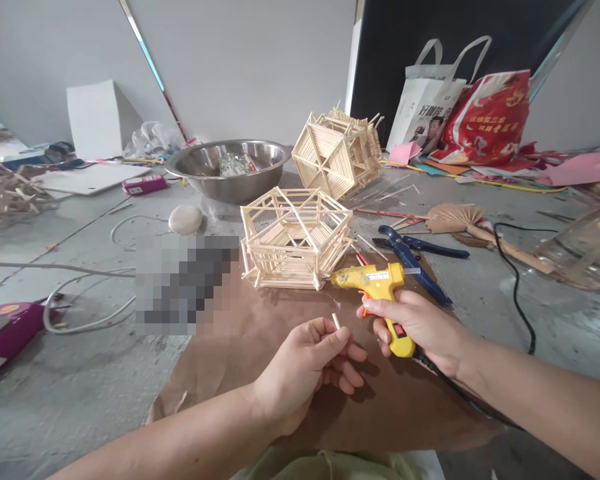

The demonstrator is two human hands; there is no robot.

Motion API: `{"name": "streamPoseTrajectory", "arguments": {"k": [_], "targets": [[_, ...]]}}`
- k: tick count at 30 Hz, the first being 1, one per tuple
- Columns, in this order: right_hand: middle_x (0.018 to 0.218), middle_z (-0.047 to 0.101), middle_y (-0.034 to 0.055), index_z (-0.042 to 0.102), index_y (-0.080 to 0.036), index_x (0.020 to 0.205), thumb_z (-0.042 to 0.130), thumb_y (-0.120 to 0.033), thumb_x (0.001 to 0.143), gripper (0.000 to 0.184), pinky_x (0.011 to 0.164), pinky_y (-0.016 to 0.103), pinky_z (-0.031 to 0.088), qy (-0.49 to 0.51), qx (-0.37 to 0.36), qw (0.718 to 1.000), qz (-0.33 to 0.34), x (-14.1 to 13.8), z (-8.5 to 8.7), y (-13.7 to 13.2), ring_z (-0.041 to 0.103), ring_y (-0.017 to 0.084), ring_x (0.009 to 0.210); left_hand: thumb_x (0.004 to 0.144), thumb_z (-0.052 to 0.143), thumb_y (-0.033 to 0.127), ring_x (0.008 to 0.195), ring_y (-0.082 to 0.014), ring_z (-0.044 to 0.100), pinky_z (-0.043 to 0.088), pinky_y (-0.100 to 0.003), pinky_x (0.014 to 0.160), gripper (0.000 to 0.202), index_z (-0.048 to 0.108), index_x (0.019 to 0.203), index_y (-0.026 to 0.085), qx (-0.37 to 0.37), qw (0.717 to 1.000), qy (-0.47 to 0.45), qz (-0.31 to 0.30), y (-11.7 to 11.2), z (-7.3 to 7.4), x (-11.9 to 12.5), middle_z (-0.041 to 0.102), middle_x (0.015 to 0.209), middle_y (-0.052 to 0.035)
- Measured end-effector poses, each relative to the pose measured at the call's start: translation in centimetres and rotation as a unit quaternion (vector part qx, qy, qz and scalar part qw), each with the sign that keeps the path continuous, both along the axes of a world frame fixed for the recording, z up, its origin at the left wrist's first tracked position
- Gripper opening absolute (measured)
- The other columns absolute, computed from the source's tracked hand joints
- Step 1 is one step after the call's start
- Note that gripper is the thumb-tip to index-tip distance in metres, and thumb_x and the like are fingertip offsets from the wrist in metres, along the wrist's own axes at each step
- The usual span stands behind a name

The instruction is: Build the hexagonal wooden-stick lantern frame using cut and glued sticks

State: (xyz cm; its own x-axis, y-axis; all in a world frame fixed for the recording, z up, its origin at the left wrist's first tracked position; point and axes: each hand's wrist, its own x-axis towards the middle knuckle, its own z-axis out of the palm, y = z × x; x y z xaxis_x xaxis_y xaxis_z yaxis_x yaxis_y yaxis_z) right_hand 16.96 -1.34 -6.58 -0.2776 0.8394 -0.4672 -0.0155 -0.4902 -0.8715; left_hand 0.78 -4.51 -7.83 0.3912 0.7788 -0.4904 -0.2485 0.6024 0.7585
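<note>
Between the thumb and index finger of my left hand [315, 363] is a short wooden stick [336, 321], its pale end pointing up. My right hand [415, 327] is wrapped round the handle of a yellow glue gun [380, 283], a finger by the orange trigger. The gun's nozzle points left, close to the lower right corner of a hexagonal stick frame [295, 243]; whether they touch I cannot tell. This frame stands on brown paper [220, 380]. Behind it sits a larger stick structure [330, 157], tilted.
A steel bowl [200, 170] stands at the back, with clear pieces inside. Blue-handled cutters [410, 257] lie right of the frame. The gun's black cord [460, 390] trails right. Purple power strips [15, 333] and a white cable lie left. Bags [490, 120] lean at the back right.
</note>
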Motion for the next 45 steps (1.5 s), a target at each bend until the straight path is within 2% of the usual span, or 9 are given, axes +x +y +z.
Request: {"name": "streamPoseTrajectory", "arguments": {"k": [7,13,23,35,40,45], "targets": [[0.051,0.047,-0.0039,0.051,-0.014,0.073,0.053,-0.026,0.074,0.013,0.04,0.021,0.042,0.003,0.013,1.0,-0.013,0.0,-0.5,0.0,0.042,0.006,0.041,0.078,0.051,0.03,0.048,-0.0081,0.056,0.043,-0.019,0.047,0.02,0.044,0.071,0.013,0.004,1.0,0.004,-0.002,0.1,0.2,0.0,0.062,0.073,-0.0073],[0.058,0.048,-0.0041,0.048,-0.014,0.069,0.056,-0.025,0.072,0.013,0.037,0.02,0.042,0.01,0.01,1.0,-0.027,-0.3,-0.4,-0.1,0.041,0.004,0.04,0.08,0.049,0.028,0.048,-0.0074,0.055,0.042,-0.018,0.047,0.018,0.044,0.072,0.013,0.001,1.0,0.011,-0.004,0.0,0.1,0.0,0.062,0.073,-0.0068],[0.047,0.043,-0.0065,0.044,-0.016,0.065,0.054,-0.026,0.074,0.017,0.038,0.019,0.041,-0.006,-0.003,1.0,-0.018,-0.3,-0.1,-0.1,0.041,0.005,0.038,0.08,0.048,0.026,0.048,-0.0071,0.055,0.042,-0.018,0.047,0.017,0.043,0.072,0.012,0.0,1.0,0.012,-0.003,0.1,0.2,0.1,0.062,0.073,-0.0068],[0.044,0.043,-0.007,0.042,-0.017,0.062,0.053,-0.028,0.074,0.02,0.038,0.019,0.04,-0.022,0.003,1.0,-0.015,-0.3,-0.1,-0.2,0.042,0.005,0.037,0.077,0.052,0.028,0.046,-0.0076,0.055,0.043,-0.018,0.045,0.019,0.045,0.069,0.012,-0.013,1.0,0.014,0.007,0.2,0.3,0.1,0.062,0.07,-0.0061],[0.044,0.043,-0.0067,0.043,-0.017,0.062,0.054,-0.028,0.073,0.02,0.038,0.019,0.041,-0.015,-0.001,1.0,-0.017,-0.3,0.1,-0.4,0.042,0.005,0.037,0.078,0.05,0.029,0.04,-0.0077,0.054,0.041,-0.017,0.04,0.02,0.046,0.067,0.012,-0.035,0.998,0.042,0.031,0.6,0.9,-0.1,0.062,0.062,-0.0046],[0.044,0.043,-0.0066,0.044,-0.017,0.062,0.054,-0.028,0.073,0.019,0.037,0.019,0.04,-0.012,-0.01,1.0,-0.015,-0.3,0.2,-0.4,0.042,0.005,0.036,0.08,0.048,0.031,0.039,-0.0092,0.054,0.041,-0.017,0.038,0.021,0.048,0.069,0.013,-0.023,0.996,0.069,0.043,1.6,1.1,-0.2,0.061,0.057,-0.0047]]}}
